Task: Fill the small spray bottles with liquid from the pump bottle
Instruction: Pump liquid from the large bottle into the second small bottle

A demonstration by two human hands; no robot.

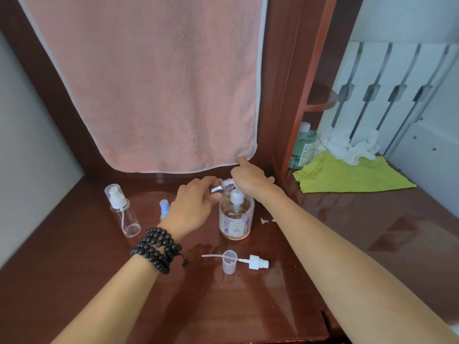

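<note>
The pump bottle (236, 219), clear with amber liquid and a patterned label, stands on the dark wooden desk (335, 232). My left hand (196, 207) grips its pump head, whose silvery spout (215, 189) sticks out between the fingers. My right hand (248, 180) holds a small clear spray bottle (226, 182) tilted, its open threaded neck right at the spout. The bottle's body is hidden in my palm. A detached white spray head (258, 261) with its tube and a clear cap (229, 261) lie in front of the pump bottle.
A capped empty spray bottle (121, 212) stands at the left. A small blue-topped bottle (164, 207) shows behind my left wrist. A pink towel (154, 83) hangs behind. To the right are a green bottle (303, 147), a yellow-green cloth (347, 175) and crumpled tissue (347, 147).
</note>
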